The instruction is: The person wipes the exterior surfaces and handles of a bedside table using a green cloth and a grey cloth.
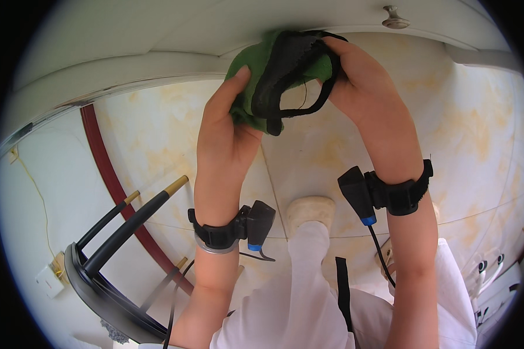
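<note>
A green plush-looking cloth piece (253, 65) with wide black fabric trim (279, 65) is held up in front of a pale panel. Its black edging forms an open loop, and the floor shows through the opening. My left hand (227, 113) grips the cloth's left side, the thumb on top and the other fingers hidden underneath. On the far right side, my right hand (358, 74) grasps the black edging, its fingertips partly behind the fabric. Each wrist wears a black strap, left (220, 235) and right (404, 198), carrying a small cabled device.
The pale panel (192, 30) with a metal knob (395, 18) runs along the top. A black chair (126, 227) with gold-tipped legs is at left, near a dark red floor strip (109, 161). A light shoe (310, 209) rests on marbled tiles. A yellow cable reaches a white box (50, 279).
</note>
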A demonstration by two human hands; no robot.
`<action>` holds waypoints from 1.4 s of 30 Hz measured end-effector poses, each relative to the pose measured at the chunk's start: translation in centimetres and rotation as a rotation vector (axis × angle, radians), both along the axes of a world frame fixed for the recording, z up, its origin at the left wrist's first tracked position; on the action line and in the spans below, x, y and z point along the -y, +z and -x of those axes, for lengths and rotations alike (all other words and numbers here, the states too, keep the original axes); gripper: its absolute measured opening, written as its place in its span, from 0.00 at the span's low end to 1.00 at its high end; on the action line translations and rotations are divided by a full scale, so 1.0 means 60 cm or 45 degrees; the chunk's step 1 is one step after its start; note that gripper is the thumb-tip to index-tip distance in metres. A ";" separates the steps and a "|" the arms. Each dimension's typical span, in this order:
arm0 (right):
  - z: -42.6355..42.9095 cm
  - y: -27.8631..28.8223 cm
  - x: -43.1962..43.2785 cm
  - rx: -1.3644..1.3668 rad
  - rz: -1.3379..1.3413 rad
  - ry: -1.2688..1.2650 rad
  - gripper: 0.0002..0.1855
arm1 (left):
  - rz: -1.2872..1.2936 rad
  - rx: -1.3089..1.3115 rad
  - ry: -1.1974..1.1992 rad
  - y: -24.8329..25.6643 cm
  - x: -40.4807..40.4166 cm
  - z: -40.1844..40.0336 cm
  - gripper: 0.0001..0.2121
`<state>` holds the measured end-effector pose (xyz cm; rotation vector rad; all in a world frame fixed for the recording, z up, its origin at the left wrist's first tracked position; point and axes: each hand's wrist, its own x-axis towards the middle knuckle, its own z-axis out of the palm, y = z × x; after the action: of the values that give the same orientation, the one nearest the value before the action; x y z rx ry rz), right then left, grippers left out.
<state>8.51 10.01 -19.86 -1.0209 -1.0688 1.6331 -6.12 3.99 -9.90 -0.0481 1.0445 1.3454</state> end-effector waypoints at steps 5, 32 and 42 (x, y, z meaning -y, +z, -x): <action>0.007 0.025 -0.029 -0.334 0.522 -0.204 0.10 | -0.009 -0.112 -0.098 -0.047 -0.028 -0.020 0.07; -0.191 0.070 -0.028 -0.437 0.698 -0.263 0.09 | -0.086 -0.394 -0.572 -0.031 -0.038 -0.128 0.15; -0.161 0.085 -0.056 -0.191 0.732 -0.388 0.11 | -0.053 -0.398 -0.472 -0.040 -0.069 -0.134 0.12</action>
<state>18.18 13.36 -14.77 -1.3261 -0.3159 1.7609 1.92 8.15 -12.28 0.3806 1.2165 1.0535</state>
